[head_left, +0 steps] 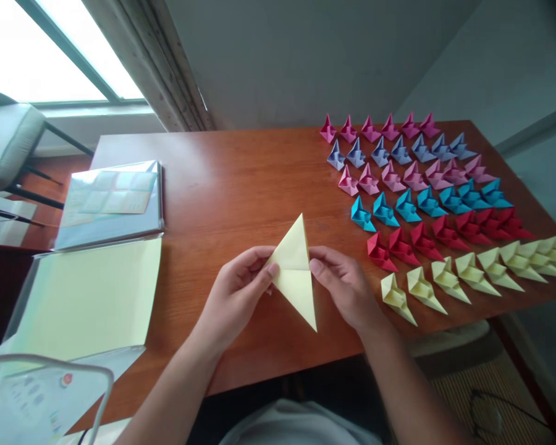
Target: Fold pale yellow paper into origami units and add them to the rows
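Observation:
A pale yellow sheet of paper folded into a triangle (296,262) is held up over the table, with a crease running across its middle. My left hand (243,290) pinches its left corner between thumb and fingers. On the opposite side my right hand (343,284) grips the long edge, thumb on the front and fingers behind. To the right of my right hand stands a row of folded yellow paper boats (424,290). Behind them, red boats (429,241) and blue boats (408,207) are lined up in rows.
Pink boats (414,176), lavender boats (401,150) and magenta boats (369,130) fill the table's far right. At left lie a stack of yellow paper (92,296) and a plastic-wrapped pack (113,201). A chair (9,142) stands beyond the wooden table's (241,179) left edge.

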`<state>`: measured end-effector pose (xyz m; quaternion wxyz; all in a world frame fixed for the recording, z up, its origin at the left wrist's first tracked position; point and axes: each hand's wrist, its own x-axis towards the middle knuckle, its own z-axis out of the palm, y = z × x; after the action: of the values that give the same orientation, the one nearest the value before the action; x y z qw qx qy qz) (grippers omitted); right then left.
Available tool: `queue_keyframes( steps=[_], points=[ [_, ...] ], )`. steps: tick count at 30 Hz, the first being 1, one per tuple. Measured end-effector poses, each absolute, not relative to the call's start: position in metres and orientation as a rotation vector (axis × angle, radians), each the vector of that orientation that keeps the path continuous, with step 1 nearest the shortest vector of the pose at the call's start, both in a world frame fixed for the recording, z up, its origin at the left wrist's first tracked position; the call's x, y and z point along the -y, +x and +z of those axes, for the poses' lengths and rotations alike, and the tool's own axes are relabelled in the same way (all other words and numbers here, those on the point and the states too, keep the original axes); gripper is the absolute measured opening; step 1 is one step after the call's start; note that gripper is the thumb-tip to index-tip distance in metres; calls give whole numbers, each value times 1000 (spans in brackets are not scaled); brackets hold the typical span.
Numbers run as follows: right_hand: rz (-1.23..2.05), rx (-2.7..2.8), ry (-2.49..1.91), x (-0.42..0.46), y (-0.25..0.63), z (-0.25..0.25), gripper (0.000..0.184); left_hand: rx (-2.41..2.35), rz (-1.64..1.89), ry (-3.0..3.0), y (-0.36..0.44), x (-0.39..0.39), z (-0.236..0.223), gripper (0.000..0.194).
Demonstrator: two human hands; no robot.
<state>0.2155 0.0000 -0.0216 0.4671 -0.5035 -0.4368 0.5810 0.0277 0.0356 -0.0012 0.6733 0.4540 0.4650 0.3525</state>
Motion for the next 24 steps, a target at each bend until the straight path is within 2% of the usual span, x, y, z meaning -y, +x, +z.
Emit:
queue_keyframes(
  steps=[9,18,24],
  points=[
    [1457,1112,-1128,0,213,-20,25,-974,729,1022,30,-35,-4,32],
    [1373,1139,-1163,1,210,-24,22,-955,641,1042,32,-34,1,55],
    [1367,1130,-1165,-1,210,-23,21,-861,615,1007,35,-33,-1,62]
  ],
)
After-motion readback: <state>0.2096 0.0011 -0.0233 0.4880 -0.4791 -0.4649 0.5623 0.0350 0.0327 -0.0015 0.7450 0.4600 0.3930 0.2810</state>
